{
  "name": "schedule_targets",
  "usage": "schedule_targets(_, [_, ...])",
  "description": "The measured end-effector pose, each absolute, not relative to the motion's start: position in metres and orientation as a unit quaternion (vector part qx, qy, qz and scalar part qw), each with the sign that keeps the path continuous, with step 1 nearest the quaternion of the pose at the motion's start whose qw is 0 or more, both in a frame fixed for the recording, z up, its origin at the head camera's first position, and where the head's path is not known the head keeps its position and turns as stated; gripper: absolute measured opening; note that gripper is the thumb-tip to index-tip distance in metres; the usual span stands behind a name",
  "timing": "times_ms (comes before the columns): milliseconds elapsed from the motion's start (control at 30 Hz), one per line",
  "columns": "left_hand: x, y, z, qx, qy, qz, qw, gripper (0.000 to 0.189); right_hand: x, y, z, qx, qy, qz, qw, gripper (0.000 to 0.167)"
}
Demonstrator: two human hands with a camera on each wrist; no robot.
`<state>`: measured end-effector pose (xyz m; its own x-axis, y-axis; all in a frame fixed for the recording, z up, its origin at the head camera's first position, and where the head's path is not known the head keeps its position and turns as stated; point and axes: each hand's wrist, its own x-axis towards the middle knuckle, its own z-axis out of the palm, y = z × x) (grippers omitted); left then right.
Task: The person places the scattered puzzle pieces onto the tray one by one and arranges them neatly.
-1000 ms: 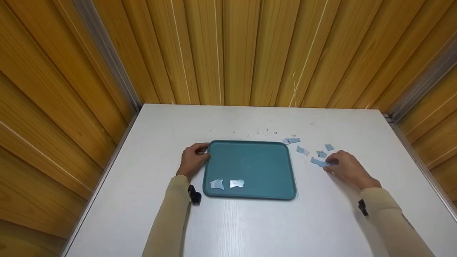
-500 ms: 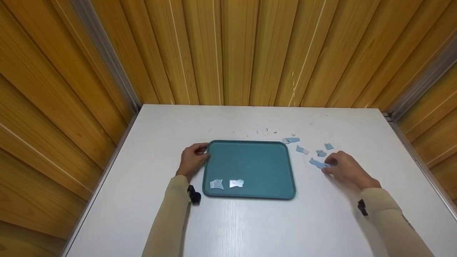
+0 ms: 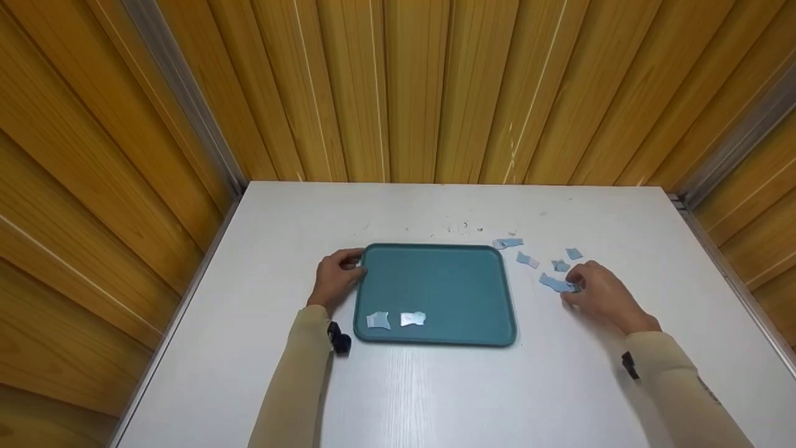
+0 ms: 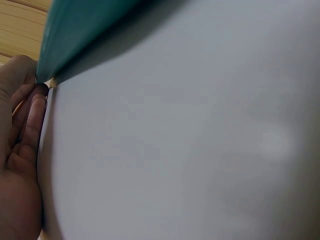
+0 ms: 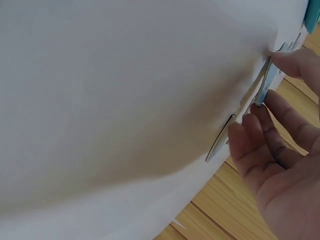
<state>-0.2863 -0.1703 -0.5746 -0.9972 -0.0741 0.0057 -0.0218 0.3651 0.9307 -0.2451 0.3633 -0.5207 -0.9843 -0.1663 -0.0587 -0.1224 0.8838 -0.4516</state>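
Observation:
In the head view, a teal rectangular tray [image 3: 435, 280] lies on the white table. My left hand [image 3: 336, 278] grips its left rim, thumb and fingers at the edge; the left wrist view shows the tray edge [image 4: 75, 40] by the fingertips. Two pale puzzle pieces, one [image 3: 378, 320] at the near left corner and another [image 3: 412, 319] beside it, lie on the tray. To the right of the tray, my right hand [image 3: 600, 295] pinches a light-blue puzzle piece [image 5: 267, 82] between thumb and fingers, tilted in the right wrist view. Its fingers partly hide it in the head view.
Several more light-blue pieces lie around the right hand: one [image 3: 527, 260] near the tray, one [image 3: 560, 266], one [image 3: 573, 254], and a longer bit [image 3: 509, 243] at the tray's far right corner. Small dark specks mark the table behind the tray. Wood-patterned walls [image 3: 410, 93] enclose the table.
My right hand has shifted very slightly left, still pinching at the light-blue piece. The left hand and the tray stay in place.

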Motion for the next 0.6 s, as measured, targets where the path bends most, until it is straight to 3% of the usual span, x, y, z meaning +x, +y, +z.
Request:
schedule_targets(333, [-0.288,-0.171,-0.576,0.025,-0.830,-0.557,0.030,0.041,-0.243,0.347,-0.520,-0.092,0.961,-0.259,0.039,0.035])
schedule_targets(600, [-0.287,-0.170,-0.574,0.031,-0.827,-0.561,0.025,0.042,-0.240,0.335,-0.515,-0.153,0.951,-0.268,-0.018,0.028])
